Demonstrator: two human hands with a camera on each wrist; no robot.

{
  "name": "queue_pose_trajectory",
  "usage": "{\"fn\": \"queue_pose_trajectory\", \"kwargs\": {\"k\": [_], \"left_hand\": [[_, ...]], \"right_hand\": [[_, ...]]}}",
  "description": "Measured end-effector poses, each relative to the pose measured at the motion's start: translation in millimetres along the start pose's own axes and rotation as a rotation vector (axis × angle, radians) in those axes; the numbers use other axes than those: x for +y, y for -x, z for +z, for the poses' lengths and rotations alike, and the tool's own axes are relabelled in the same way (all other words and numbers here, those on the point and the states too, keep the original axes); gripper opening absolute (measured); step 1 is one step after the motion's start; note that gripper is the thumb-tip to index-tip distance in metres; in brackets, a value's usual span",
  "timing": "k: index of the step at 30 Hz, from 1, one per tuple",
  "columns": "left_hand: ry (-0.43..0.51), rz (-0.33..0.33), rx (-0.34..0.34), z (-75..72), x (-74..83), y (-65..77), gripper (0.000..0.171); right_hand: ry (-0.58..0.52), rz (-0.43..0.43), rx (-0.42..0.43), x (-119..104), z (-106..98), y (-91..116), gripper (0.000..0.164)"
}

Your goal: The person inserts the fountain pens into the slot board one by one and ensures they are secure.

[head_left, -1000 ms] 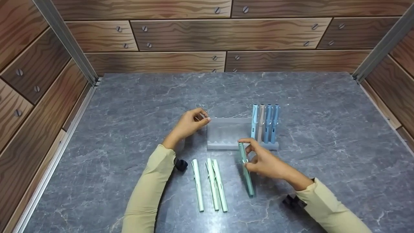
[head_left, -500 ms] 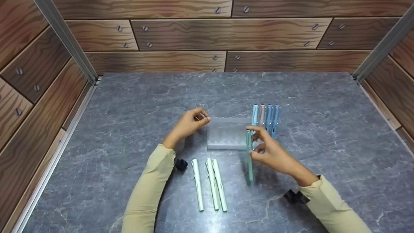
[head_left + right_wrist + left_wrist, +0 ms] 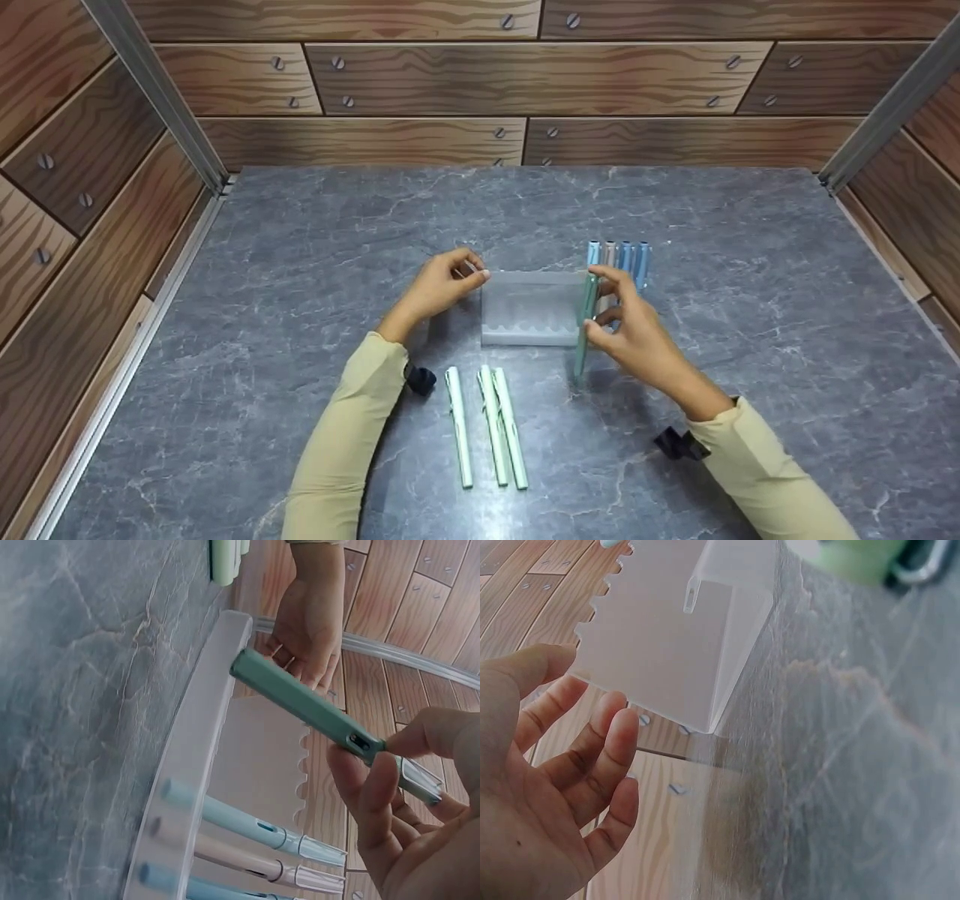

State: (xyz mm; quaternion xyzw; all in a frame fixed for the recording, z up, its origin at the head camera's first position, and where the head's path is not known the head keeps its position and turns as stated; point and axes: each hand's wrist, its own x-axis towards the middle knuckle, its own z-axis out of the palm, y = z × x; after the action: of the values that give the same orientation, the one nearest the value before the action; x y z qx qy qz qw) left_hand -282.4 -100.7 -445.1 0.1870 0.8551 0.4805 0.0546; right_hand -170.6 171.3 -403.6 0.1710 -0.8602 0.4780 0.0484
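Observation:
My left hand point(image 3: 439, 289) pinches the top left corner of a frosted clear pen holder point(image 3: 525, 337) between thumb and index finger; the other fingers curl loosely in the left wrist view. My right hand point(image 3: 637, 334) holds a dark green pen point(image 3: 300, 701) near its clip end. The pen stands nearly upright in front of the holder, its lower end over the front ledge. Upright in the holder's right part are a light blue pen point(image 3: 262, 825), a pinkish-grey pen point(image 3: 240, 859) and two blue pens point(image 3: 643, 259), partly hidden behind my right hand.
Three light green pens lie on the grey marbled table point(image 3: 300, 262) in front of the holder: one pen point(image 3: 460, 427) at the left, with a second pen point(image 3: 493, 427) and a third pen point(image 3: 511, 431) close together. Wood-patterned walls point(image 3: 450, 79) surround the table.
My right hand has moved away from me toward the holder, raising and uprighting the dark green pen in front of the light blue one. My left hand has stayed at the holder's corner.

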Motion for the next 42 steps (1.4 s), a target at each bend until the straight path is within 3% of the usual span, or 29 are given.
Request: {"fn": "queue_pose_trajectory", "kwargs": {"k": [7,16,30,42], "left_hand": [[-0.001,0.005,0.005,0.1,0.1,0.1,0.017],[0.002,0.003,0.005,0.1,0.1,0.2,0.019],[0.001,-0.015,-0.003,-0.1,0.8,-0.1,0.016],[-0.004,-0.009,0.007,-0.2,0.3,-0.2,0.017]], "right_hand": [[0.071,-0.091,0.119,7,1,-8,0.066],[0.143,-0.139,0.208,16,5,-15,0.066],[0.198,-0.171,0.278,24,8,-22,0.062],[0.187,-0.14,0.244,30,14,-25,0.065]]}}
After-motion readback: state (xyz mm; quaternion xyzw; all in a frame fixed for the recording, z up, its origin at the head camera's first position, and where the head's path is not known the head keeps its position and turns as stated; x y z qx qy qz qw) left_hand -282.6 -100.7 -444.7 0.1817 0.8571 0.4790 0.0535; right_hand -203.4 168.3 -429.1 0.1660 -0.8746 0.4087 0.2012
